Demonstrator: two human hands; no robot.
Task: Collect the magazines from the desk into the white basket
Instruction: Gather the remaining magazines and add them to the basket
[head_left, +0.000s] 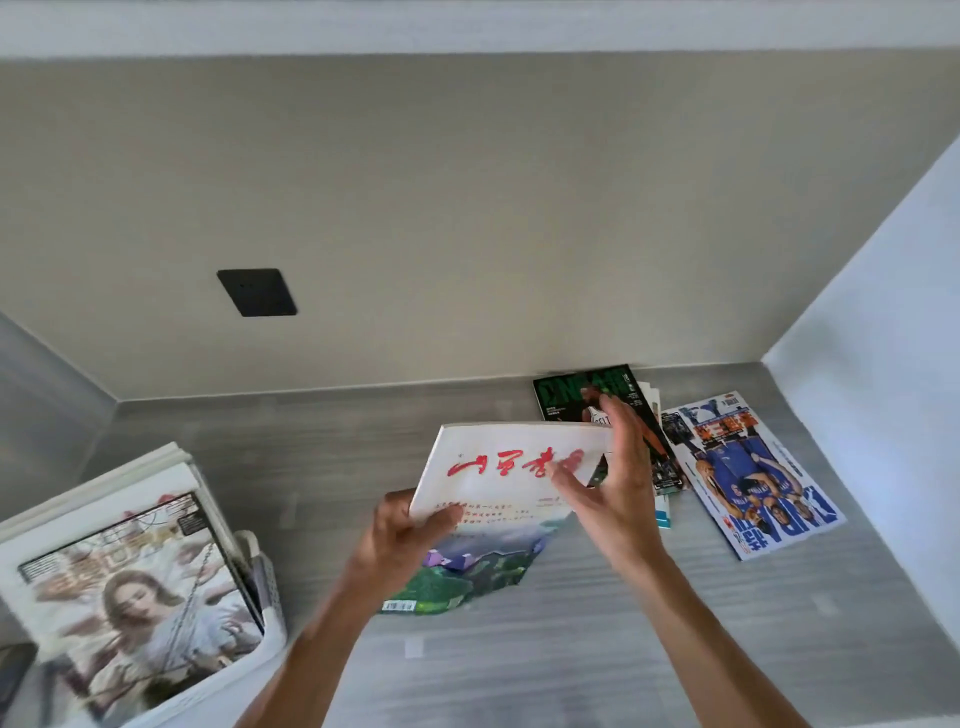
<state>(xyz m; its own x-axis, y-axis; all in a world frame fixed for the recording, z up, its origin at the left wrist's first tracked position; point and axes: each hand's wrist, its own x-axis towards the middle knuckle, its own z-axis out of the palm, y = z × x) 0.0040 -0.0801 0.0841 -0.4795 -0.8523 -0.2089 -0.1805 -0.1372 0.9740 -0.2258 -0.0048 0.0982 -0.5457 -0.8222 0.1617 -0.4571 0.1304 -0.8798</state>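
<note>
— Forearms first, then: both reach up from the near edge of the desk (519, 675) toward the white magazine with red script (511, 478), which is held in the air, well clear of the surface. Why two hands on one thin thing?

— My guess is that it's floppy. The left hand (400, 535) has its grip pressed together on the magazine's lower left edge, thumb on the cover and fingers behind, and the bottom half still curls down. The right hand (608, 483) looks to be steadying it — its grip is spread, fingers fanned across the right edge, more resting than pinching.

— And the white basket (270, 613)?

— Left of the held magazine, at the desk's near left. It is already packed with magazines standing on edge, a cover with a pale-haired figure (135, 597) facing out. Standing them up probably saves room.

— What's left?

— Beyond and right of the held magazine, a green-covered magazine (571, 389) lies on a small overlapping pile by the back wall, touching it or nearly so. Just right of that, a blue basketball magazine (753, 478) lies flat, on its own. Both wrists tilt upward, palms turned inward toward the held cover.
</note>
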